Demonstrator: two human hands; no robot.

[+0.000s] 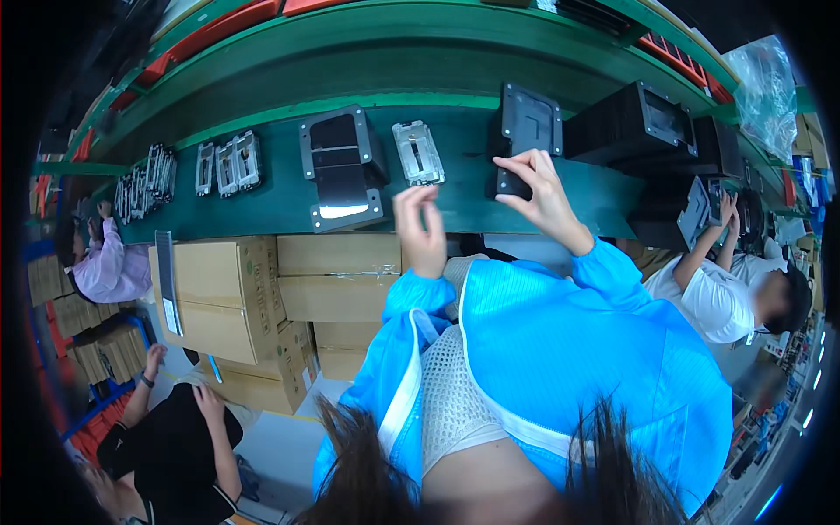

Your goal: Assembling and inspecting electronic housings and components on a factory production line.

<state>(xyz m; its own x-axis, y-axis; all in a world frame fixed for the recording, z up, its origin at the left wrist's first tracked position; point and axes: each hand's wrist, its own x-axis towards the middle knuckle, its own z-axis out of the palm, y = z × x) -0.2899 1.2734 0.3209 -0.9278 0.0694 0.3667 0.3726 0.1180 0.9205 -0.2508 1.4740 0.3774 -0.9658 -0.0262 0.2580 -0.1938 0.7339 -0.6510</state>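
Observation:
My right hand (547,199) grips a small dark flat panel (512,183) by its edges, thumb and fingers on either side. The panel lies against the front of a black tray stack (530,127) with a recessed top. My left hand (421,234) is half curled, with its fingers a little apart and nothing visible in them. Just beyond it, a silvery metal frame (417,152) lies on the green bench. To the left of that frame stands another black tray stack (334,138), and a dark glossy panel (341,188) rests across its near side.
More metal frames (238,163) line the bench (280,197) at left, with further black tray stacks (632,127) at right. Cardboard boxes (210,280) stand below the front edge. Co-workers are at the right (713,293), lower left (179,446) and far left (109,269).

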